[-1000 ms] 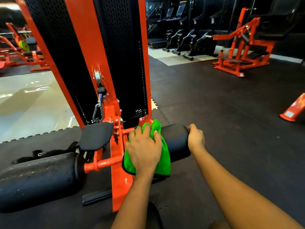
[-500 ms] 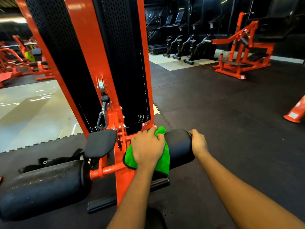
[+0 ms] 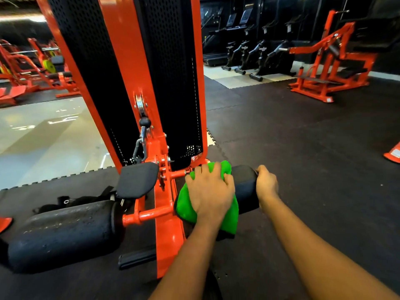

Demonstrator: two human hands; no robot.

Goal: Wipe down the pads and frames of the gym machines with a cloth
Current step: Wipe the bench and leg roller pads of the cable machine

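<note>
Left hand (image 3: 208, 191) holds green cloth (image 3: 229, 219) against black roller pad (image 3: 244, 187), just right of orange frame (image 3: 167, 230). Right hand (image 3: 267, 184) grips pad's outer end, farther right of frame. Second roller pad (image 3: 65, 232) left of frame. Small flat pad (image 3: 137, 180) touching frame's left side.

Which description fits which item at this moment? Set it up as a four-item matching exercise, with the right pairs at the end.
Items:
1. green cloth
2. left hand
3. right hand
4. left roller pad

Descriptions:
a. grips the end of the right roller pad
b. untouched, left of the orange frame
c. draped over the right roller pad
d. presses on the green cloth

Pairs: 1-c; 2-d; 3-a; 4-b
</note>
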